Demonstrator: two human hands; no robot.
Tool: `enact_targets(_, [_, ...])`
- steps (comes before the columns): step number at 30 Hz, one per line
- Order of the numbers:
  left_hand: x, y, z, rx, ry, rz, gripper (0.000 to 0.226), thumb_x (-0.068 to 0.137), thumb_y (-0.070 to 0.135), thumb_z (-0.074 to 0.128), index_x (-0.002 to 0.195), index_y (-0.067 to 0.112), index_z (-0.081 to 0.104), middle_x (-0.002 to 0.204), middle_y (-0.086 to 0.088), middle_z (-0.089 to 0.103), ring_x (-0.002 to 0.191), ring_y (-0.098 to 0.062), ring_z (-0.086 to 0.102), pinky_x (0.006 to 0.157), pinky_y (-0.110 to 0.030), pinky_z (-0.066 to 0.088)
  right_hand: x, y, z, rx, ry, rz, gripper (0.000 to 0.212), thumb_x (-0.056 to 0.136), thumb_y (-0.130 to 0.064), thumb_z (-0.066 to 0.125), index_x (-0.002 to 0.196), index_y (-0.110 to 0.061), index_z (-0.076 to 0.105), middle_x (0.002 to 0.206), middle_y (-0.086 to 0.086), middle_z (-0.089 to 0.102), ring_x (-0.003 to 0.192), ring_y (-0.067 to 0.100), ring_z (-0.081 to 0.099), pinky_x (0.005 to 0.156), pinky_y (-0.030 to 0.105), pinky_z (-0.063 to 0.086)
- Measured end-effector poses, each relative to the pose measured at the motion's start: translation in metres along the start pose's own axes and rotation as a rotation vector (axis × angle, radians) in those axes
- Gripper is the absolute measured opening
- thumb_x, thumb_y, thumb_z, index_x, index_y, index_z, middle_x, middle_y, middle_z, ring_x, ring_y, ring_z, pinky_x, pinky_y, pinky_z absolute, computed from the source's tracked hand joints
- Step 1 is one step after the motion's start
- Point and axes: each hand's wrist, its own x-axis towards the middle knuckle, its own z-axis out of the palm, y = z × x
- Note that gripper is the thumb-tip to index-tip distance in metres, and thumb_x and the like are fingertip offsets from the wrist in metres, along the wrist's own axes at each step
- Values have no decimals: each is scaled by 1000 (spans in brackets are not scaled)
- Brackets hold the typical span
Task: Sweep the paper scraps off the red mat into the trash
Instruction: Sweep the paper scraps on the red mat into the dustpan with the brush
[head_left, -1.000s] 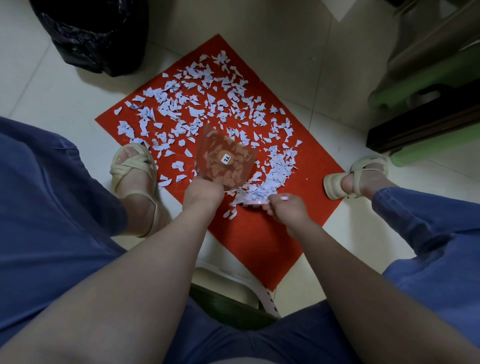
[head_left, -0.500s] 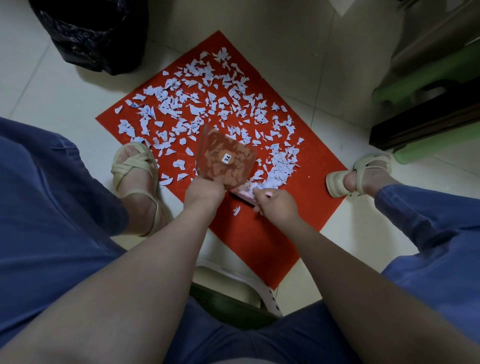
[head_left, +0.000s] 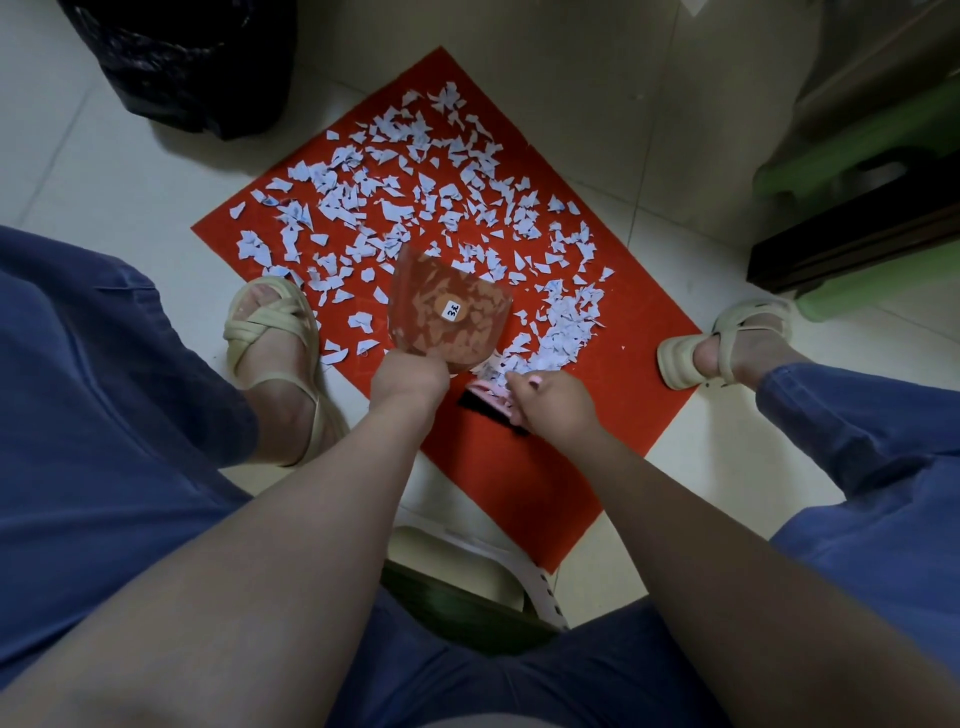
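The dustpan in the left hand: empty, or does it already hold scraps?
It holds scraps: pale pieces show through the translucent dustpan gripped by the left hand.

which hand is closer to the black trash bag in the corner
Left. The left hand, holding the clear dustpan, sits nearer the black trash bag; the right hand with the pink brush is farther right.
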Motion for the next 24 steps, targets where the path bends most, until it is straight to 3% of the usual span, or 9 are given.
enact_targets(3, [3,-1,0,10,8,-12,46,90,49,49,113,13,63,106,-10,72,96,-32,69,91,-44,57,1,3,-11,62,99,11,46,98,-42,44,69,-16,68,46,-12,60,44,2,53,50,18,39])
enact_targets(5, [4,0,0,-6,10,-20,46,90,50,49,114,13,64,105,-10,72,95,-32,69,91,-43,56,2,2,-17,130,134,26,46,97,-41,45,77,-12,73,47,-14,62,55,9,61,57,20,44])
enact_targets(8, [4,1,0,-16,10,-29,52,85,51,48,115,11,64,108,-11,72,97,-33,69,92,-44,56,2,-1,-14,138,37,60,43,97,-38,45,83,-11,75,51,-9,66,58,12,64,60,19,49])
enact_targets(10, [3,1,0,-12,14,-30,55,83,51,48,117,11,63,111,-12,72,101,-34,68,94,-44,55,3,-2,-6,67,-63,71,44,96,-38,44,83,-8,75,62,-1,71,64,17,67,67,25,53])
enact_targets(14, [3,0,1,-32,13,-26,54,82,52,48,117,13,62,110,-11,71,100,-33,68,93,-44,56,-1,3,2,35,77,25,44,98,-36,45,73,-12,72,52,-7,60,41,1,50,47,17,37])
enact_targets(17, [6,-2,1,-58,19,-31,47,85,49,50,113,14,63,105,-10,71,94,-32,69,90,-44,57,-4,7,-8,150,161,29,38,97,-37,46,79,-17,72,54,-8,64,40,-1,50,43,11,35])
enact_targets(20, [8,-3,2,-77,22,-30,47,86,50,50,113,14,63,105,-11,71,94,-32,69,90,-44,58,0,8,-21,226,180,79,38,96,-36,46,78,-16,74,55,-8,68,53,9,58,56,21,46])
enact_targets(24, [8,-2,3,-90,27,-47,45,89,49,51,117,15,61,107,-10,70,97,-32,68,91,-44,57,1,10,-19,13,18,106,43,93,-32,44,70,-10,73,52,-2,66,61,21,63,65,30,52])
